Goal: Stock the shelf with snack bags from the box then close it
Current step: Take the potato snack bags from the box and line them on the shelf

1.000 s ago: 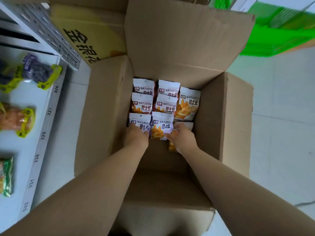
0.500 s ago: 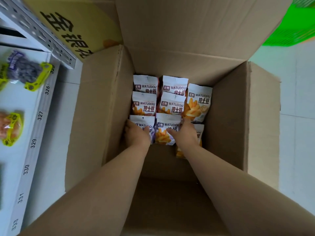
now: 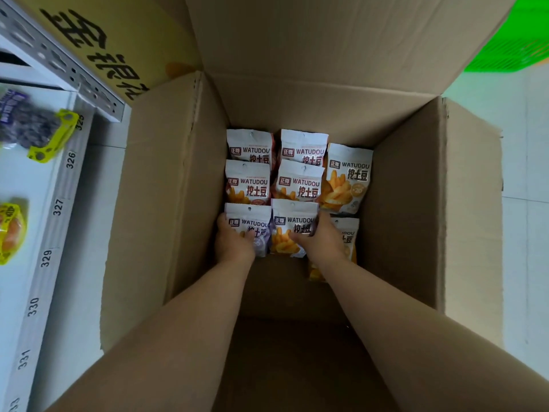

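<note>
Both arms reach straight down into the open cardboard box (image 3: 166, 188).
The left hand (image 3: 234, 242) grasps a purple snack bag (image 3: 251, 223); beside it, the right hand (image 3: 322, 243) grasps an orange snack bag (image 3: 289, 233).

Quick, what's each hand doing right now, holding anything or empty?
Left hand: closed, fingers gripping the front left snack bag in the box.
Right hand: closed, gripping the front middle snack bag.

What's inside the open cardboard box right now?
Eight WATUDOU snack bags in overlapping rows, with the left hand and right hand gripping the nearest two. Anything beneath them is covered.
</note>
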